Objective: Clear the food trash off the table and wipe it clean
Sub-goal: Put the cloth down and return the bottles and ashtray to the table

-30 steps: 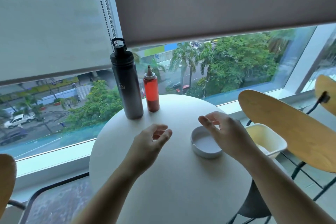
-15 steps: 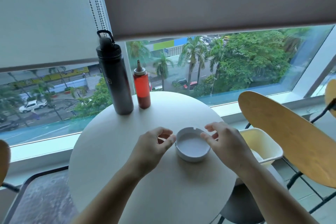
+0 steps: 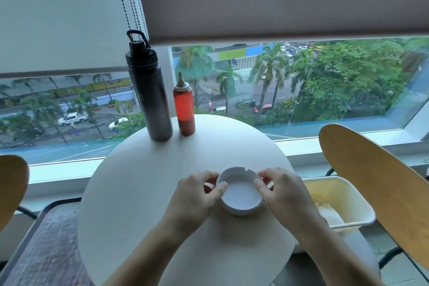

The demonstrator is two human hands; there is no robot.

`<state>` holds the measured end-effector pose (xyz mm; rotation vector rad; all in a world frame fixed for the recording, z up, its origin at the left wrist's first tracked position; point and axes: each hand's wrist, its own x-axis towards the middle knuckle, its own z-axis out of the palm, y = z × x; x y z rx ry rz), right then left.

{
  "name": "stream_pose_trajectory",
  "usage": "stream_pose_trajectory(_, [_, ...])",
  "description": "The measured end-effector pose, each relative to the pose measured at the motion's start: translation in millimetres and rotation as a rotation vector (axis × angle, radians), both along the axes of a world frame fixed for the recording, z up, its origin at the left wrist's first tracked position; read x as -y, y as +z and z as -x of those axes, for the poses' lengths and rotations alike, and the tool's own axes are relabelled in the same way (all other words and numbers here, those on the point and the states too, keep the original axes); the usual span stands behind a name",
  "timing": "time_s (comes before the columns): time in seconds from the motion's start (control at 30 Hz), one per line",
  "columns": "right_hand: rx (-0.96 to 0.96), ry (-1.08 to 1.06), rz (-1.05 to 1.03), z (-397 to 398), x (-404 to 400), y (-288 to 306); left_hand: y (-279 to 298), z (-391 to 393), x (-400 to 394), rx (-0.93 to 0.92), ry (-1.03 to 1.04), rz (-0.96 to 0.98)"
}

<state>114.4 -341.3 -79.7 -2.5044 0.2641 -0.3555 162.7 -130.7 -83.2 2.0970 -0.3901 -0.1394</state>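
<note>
A white round ashtray (image 3: 240,195) sits on the round white table (image 3: 144,193), right of its middle. My left hand (image 3: 195,195) grips the ashtray's left rim with thumb and fingers. My right hand (image 3: 281,190) pinches its right rim in the same way. The dish looks bare inside. A cream plastic bin (image 3: 348,195) stands on the chair seat just off the table's right edge, with pale crumpled material in it.
A tall dark flask (image 3: 149,97) and a red squeeze bottle (image 3: 184,108) stand at the table's far edge by the window. A wooden chair back (image 3: 376,183) rises on the right, another chair edge (image 3: 11,186) on the left. A dark glass surface (image 3: 46,244) lies low left.
The ashtray has slid left, from the table's right edge toward the middle. Both hands have closed in on it and now hold its rim from either side.
</note>
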Motion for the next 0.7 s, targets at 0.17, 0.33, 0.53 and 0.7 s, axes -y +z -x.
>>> stream_pose_trajectory(0.17, [-0.009, 0.013, -0.013, -6, 3, -3, 2, 8, 4, 0.096, 0.074, -0.047])
stream_pose_trajectory(0.33, [-0.009, 0.041, -0.024, -19, 5, -5, 3, 13, 8, 0.134, 0.094, -0.032])
stream_pose_trajectory(0.53, [-0.005, 0.053, -0.051, -43, 7, 3, 8, -5, 10, 0.169, 0.116, -0.034])
stream_pose_trajectory(0.7, [0.028, 0.055, -0.047, -71, 8, 14, 17, -29, 10, 0.165, 0.112, 0.021])
